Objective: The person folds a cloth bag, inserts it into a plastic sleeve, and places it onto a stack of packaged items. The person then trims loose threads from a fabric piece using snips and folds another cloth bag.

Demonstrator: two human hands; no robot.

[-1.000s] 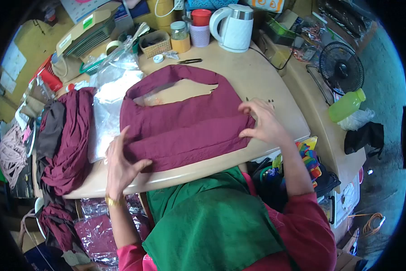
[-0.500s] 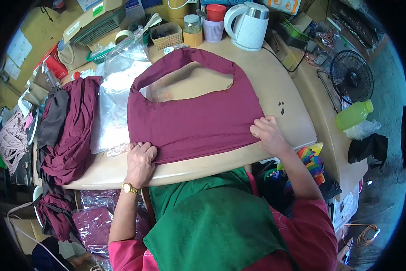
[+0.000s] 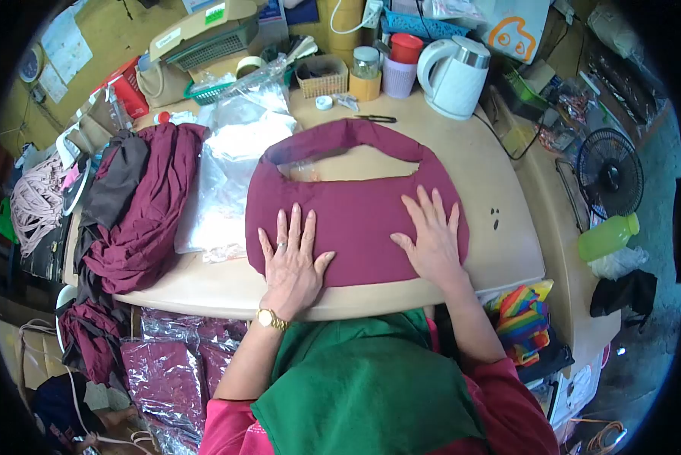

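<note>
Near edge of the desk [image 3: 507,227]: the maroon bag [image 3: 363,227] lies flat, strap pointing away. Left hand [image 3: 291,269] and right hand [image 3: 433,243] rest palm-down on its two sides, fingers spread and released. Left of the bag: clear plastic bags [image 3: 219,189], then maroon cloth [image 3: 147,220]. Beyond the strap: black snips [image 3: 376,118]. Far side: basket [image 3: 321,82], jar [image 3: 366,67], lilac cup [image 3: 398,79], white kettle [image 3: 456,80].

Matt maroon cloth bag [image 3: 363,227], smooth pale tabletop [image 3: 507,235], glossy clear plastic sleeves [image 3: 223,174], crinkled shiny plastic packets [image 3: 162,375].
</note>
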